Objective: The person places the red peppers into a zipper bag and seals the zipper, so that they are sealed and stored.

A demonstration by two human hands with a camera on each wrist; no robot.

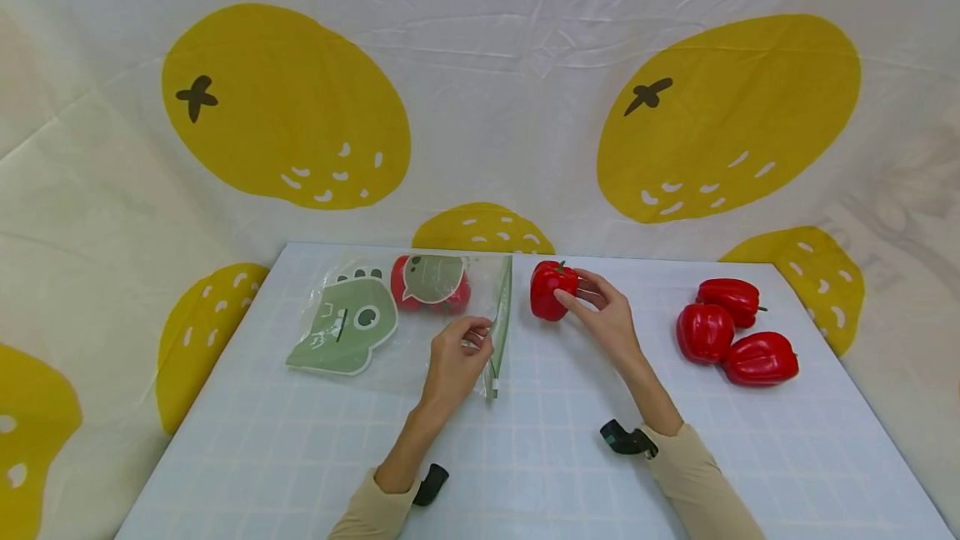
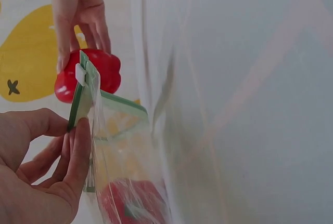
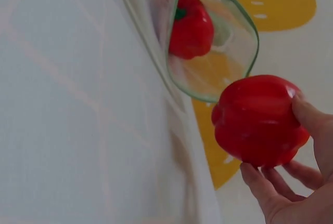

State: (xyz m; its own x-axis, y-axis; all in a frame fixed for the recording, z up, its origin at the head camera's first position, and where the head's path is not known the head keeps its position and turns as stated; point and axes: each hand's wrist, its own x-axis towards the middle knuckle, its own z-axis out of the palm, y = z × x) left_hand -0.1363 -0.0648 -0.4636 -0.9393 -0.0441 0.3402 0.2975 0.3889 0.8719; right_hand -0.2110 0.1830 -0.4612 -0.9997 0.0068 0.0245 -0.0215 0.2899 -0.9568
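Observation:
A clear zip bag with a green dinosaur print (image 1: 343,327) lies on the left half of the table, red peppers (image 1: 454,298) inside it. My left hand (image 1: 459,361) pinches the green-edged mouth of the bag (image 2: 78,102) between thumb and fingers. In the right wrist view that mouth (image 3: 255,31) gapes, and one pepper (image 3: 193,26) shows within. Just right of the opening, my right hand (image 1: 609,319) grips a red pepper (image 1: 551,292) by its side, thumb and fingertips around it (image 3: 260,120), outside the bag.
Three more red peppers (image 1: 705,333) (image 1: 731,300) (image 1: 761,359) lie grouped on the right side of the table (image 1: 570,473). Behind the table hangs a pale cloth with large yellow fruit prints (image 1: 285,107). Black wrist devices (image 1: 431,485) (image 1: 626,438) sit at both sleeves.

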